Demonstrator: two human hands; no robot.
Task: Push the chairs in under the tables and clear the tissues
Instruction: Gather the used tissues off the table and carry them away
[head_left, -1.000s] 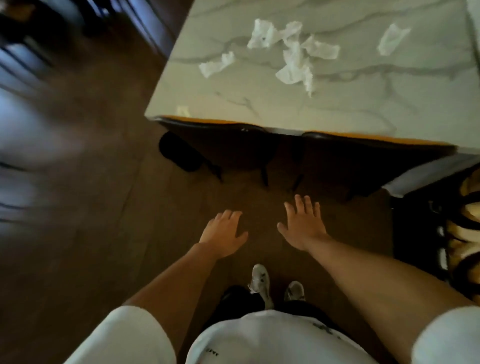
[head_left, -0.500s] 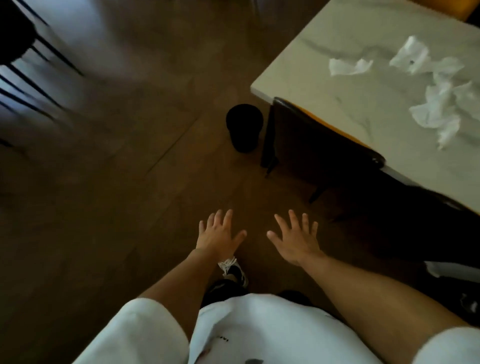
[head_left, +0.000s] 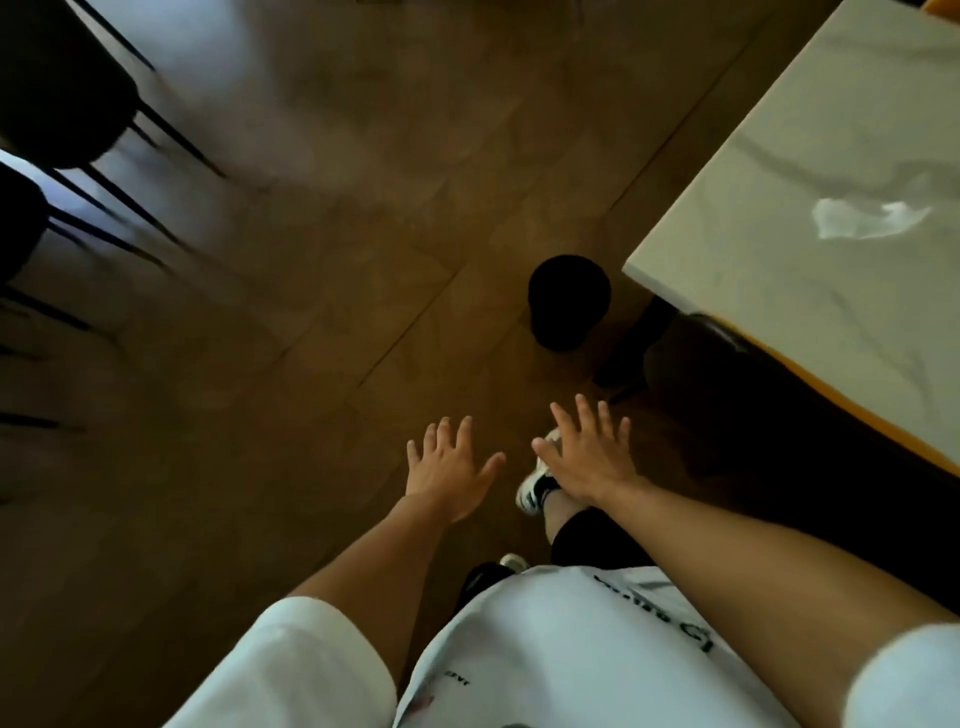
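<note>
A white marble table (head_left: 810, 291) fills the right side. One crumpled white tissue (head_left: 862, 221) lies on it near the right edge of view. A dark chair (head_left: 722, 395) with an orange seat edge sits tucked under the table's near side. My left hand (head_left: 449, 467) and my right hand (head_left: 589, 452) hover palm-down over the wooden floor in front of me, fingers spread, holding nothing. Both are well short of the table and the chair.
A black round bin (head_left: 569, 301) stands on the floor by the table's corner. Dark chairs with thin black legs (head_left: 67, 104) stand at the far left. Brown wooden floor (head_left: 311, 312) lies between. My white shoe (head_left: 535, 486) is under my right hand.
The view has swung left, away from the table: most tissues have left the frame and more floor and the left chairs show. My hands stay open and empty.
</note>
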